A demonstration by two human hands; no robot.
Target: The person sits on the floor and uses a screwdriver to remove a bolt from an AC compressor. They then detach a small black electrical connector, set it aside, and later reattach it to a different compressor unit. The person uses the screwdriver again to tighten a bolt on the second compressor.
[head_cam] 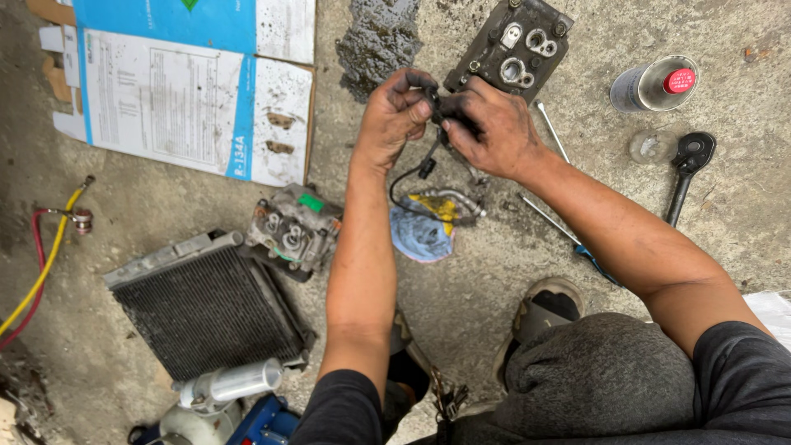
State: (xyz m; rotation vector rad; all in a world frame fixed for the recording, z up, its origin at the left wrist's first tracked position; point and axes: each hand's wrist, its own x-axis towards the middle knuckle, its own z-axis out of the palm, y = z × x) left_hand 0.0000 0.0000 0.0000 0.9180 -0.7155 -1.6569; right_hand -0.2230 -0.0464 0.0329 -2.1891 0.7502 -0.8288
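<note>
Greasy hands work a small black wired connector above a concrete floor.

Nearest, a finned condenser (210, 309) and a compressor part (292, 231) lie on the floor (494, 313). Both forearms reach forward and meet: the left hand (394, 115) and right hand (493, 124) have their fingers pinched shut on the black connector (437, 107), its wire (409, 177) dangling over a blue rag (420, 235). Parting the connector looks the step in hand, calling for a firm opposed pull. Beyond lie a metal head plate (515, 45), a spray can (655, 84) and a ratchet (688, 169).

Floor (511, 272): rough grey concrete, oil-stained. Cable (412, 175): black, matt, plastic-sheathed. Plate (515, 45): dull, grimy cast metal. Spray can (651, 84): glossy metal, red plastic cap. Ratchet (688, 169): black, matt. Condenser (210, 309): dark finned metal. Box (189, 99): printed cardboard, soiled. Rag (418, 235): blue cloth.
</note>
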